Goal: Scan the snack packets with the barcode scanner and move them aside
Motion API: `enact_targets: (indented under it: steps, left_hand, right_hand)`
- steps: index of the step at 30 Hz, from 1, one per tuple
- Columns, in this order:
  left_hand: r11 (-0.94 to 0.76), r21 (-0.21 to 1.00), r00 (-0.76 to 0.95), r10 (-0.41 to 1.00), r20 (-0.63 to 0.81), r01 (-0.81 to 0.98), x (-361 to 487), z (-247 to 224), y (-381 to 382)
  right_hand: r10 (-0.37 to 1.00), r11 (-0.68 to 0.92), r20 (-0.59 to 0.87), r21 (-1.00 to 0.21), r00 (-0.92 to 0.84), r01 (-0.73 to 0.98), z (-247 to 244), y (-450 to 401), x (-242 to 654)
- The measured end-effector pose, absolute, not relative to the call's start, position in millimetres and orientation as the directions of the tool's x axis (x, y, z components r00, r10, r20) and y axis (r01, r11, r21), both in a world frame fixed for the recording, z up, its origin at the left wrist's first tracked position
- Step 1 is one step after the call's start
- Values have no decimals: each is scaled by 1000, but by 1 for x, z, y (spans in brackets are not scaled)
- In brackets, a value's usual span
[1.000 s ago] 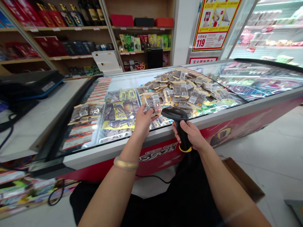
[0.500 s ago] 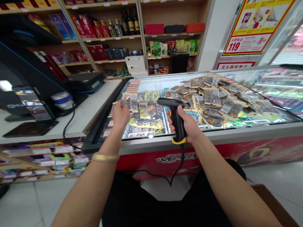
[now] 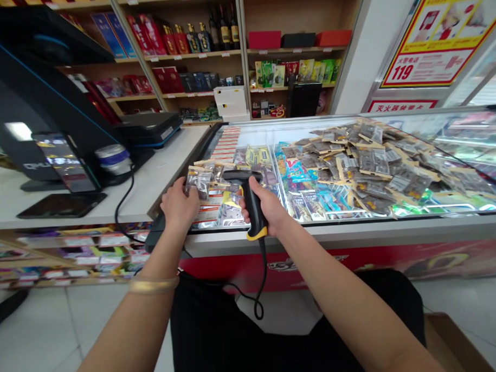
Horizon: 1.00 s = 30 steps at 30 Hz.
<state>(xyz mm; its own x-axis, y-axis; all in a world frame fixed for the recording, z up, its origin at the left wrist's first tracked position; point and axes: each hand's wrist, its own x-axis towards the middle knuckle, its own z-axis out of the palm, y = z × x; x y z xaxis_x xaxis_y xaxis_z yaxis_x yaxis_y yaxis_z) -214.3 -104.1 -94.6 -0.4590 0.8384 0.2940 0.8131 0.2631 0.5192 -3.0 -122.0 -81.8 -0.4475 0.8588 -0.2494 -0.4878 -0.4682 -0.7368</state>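
Observation:
My right hand [image 3: 271,204] is wrapped round the grip of a black and yellow handheld barcode scanner [image 3: 254,205], its cable hanging down in front of the freezer. The scanner head lies level above the glass, to the right of my left hand [image 3: 178,204]. My left hand's fingers are closed at the edge of a small clear snack packet [image 3: 199,181] with dark contents, at the freezer top's left end. Similar packets lie just behind it. A large heap of dark snack packets [image 3: 367,160] with tan edges covers the freezer top on the right.
The glass-topped freezer [image 3: 343,229] holds colourful ice-cream packs. On the left counter [image 3: 130,203] stand a black register [image 3: 23,112], a phone [image 3: 64,160] and a scale [image 3: 150,129]. Shelves of boxes and bottles rise behind. A cardboard box [image 3: 452,341] sits on the floor at right.
Both hands have moved left across the freezer top. The scanner has come closer to my left hand, which is now at the left end by the counter. The view has shifted slightly.

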Motion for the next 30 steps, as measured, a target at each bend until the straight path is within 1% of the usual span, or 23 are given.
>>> enact_targets:
  steps: [2, 8, 15, 19, 22, 24, 27, 30]
  left_hand:
    - [314, 467, -483, 821, 304, 827, -205, -91, -109]
    - [264, 380, -392, 865, 313, 886, -196, -88, -117]
    - [288, 261, -371, 852, 370, 921, -199, -90, -124]
    - [260, 244, -339, 859, 383, 934, -199, -93, -120]
    - [201, 206, -262, 905, 334, 958, -195, -92, -111]
    - [182, 163, -222, 935, 277, 970, -189, -88, -104]
    - [229, 107, -246, 950, 190, 967, -180, -79, -94]
    - [285, 85, -295, 943, 154, 955, -171, -71, -89]
  right_hand:
    - [858, -473, -255, -732, -446, -491, -82, -122, -2]
    - [868, -458, -243, -728, -433, -511, -86, -122, -1]
    - [874, -445, -238, -742, -424, -502, -87, -122, -1]
    - [869, -456, -246, -737, -429, -500, -86, -121, -2]
    - [878, -437, -217, -725, -426, -532, -88, -119, -2]
    - [885, -422, -197, -719, -421, -551, -89, -118, -1]
    - [895, -405, -182, -717, -407, -567, -89, -118, 4]
    - [909, -379, -167, -713, -383, -590, -88, -120, 14]
